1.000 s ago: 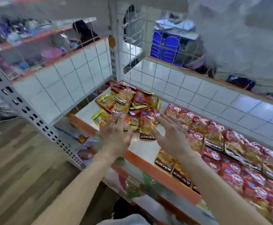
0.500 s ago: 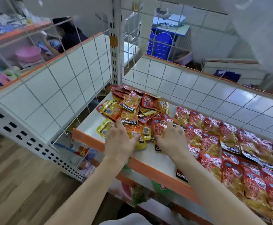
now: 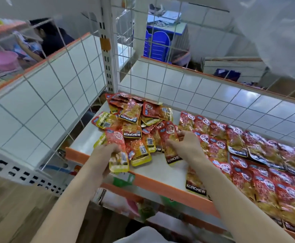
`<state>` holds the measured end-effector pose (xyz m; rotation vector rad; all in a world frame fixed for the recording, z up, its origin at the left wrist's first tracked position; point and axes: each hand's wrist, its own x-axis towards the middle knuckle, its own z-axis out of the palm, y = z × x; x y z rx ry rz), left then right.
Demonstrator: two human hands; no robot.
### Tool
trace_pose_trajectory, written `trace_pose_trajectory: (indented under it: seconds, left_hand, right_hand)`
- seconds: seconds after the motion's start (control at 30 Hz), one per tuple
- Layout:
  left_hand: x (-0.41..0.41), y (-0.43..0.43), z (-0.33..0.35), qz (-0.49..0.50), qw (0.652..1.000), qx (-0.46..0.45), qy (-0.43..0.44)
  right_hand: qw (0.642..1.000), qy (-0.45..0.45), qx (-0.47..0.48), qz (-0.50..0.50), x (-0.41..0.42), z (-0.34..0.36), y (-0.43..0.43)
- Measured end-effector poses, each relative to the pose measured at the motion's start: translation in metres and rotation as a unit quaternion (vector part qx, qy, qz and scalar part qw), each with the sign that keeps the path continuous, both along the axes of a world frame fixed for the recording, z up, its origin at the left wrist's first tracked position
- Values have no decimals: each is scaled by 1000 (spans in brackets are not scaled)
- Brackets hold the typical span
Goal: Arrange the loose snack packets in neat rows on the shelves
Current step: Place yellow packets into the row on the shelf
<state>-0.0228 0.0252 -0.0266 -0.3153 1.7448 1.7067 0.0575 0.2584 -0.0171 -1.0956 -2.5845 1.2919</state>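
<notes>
left hand (image 3: pixel 101 156) now grasping red-yellow packet (image 3: pixel 120 163), right hand (image 3: pixel 189 146) grasping konchew packet (image 3: pixel 174 156)

White shelf (image 3: pixel 162 174) w/ orange edge: loose packets (image 3: pixel 134 123) heaped left, neat rows (image 3: pixel 258 160) right.

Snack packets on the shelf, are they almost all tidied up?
Not quite. Done: neat rows cover the right side of the shelf. In hand: the left hand grips a red-and-yellow packet, and the right hand pinches a second packet. Left to do: the jumbled pile in the left corner needs lining up.
</notes>
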Motion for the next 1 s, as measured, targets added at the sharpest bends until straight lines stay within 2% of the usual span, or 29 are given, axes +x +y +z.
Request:
trace_pose_trajectory:
  seconds: [0.2,0.37,0.47,0.6,0.73,0.87,1.0]
  left_hand:
    - [30,8,6,-65,986,147,-53]
    - [50,41,21,-48,969,244,-5]
    - [68,69,23,-15,967,255,5]
    - [105,116,24,-24,983,164,84]
    - [154,160,29,-77,978,76,177]
    - [198,201,30,-93,978,87,165]
    - [240,233,28,-108,976,58,180]
  right_hand:
    - [995,54,-84,-26,24,10,11]
    - [984,131,-110,-46,60,14,30]
    - [978,159,-128,-47,94,20,50]
    - [968,179,-160,-71,151,27,82]
    - [961,197,-161,-108,209,33,119]
    - [957,213,-152,-123,260,33,153]
    - [952,225,-161,-129,303,30,177]
